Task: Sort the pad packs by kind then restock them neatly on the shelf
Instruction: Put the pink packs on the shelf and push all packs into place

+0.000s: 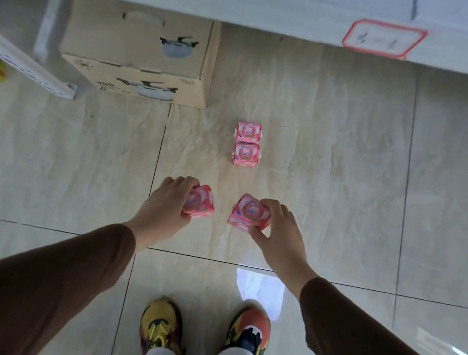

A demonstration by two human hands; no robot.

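1. A pale glossy tiled floor carries everything.
2. A brown cardboard box printed with pots stands far left.
3. The left hand grips one pink plastic pad pack; the right hand grips another pink pad pack.
4. Two matching pink packs lie touching, beyond the hands.

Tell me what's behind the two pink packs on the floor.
Behind the two pink packs lies bare tile floor, then the shelf edge with a red-bordered label. A cardboard box sits behind-left. The space under the shelf is hidden.
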